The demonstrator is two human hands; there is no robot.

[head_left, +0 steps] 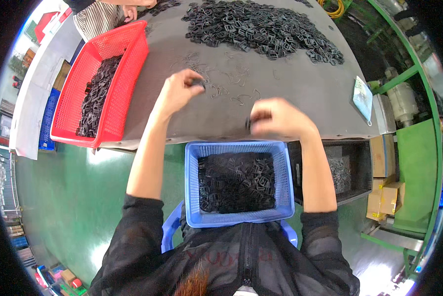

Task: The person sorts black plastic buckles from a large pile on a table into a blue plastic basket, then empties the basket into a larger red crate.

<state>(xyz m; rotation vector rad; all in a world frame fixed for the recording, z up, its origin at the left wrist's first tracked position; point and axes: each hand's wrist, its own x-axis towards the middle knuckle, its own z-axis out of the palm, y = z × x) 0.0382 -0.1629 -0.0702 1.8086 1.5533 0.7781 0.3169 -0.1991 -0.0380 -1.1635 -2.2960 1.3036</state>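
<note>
My left hand [178, 92] is above the grey table, its thumb and fingers closed on a small black plastic buckle [197, 84]. Farther right, my right hand [282, 118] is slightly blurred near the table's front edge, pinching another dark piece [248, 123] that looks like a buckle too. Below and between my hands, a blue basket [191, 185] rests against my lap, filled with black buckles [236, 182]. A large heap of similar black buckles [261, 27] spreads across the far side of the table. Thin, curled scraps [219, 91] lie around my left hand.
A red basket [137, 79] partly filled with black pieces stands at the left. Another person's hand [129, 13] shows at the far left. A light-blue face mask [362, 100] lies at the table's right edge; a black crate [362, 167] sits below, beside cardboard boxes [383, 200].
</note>
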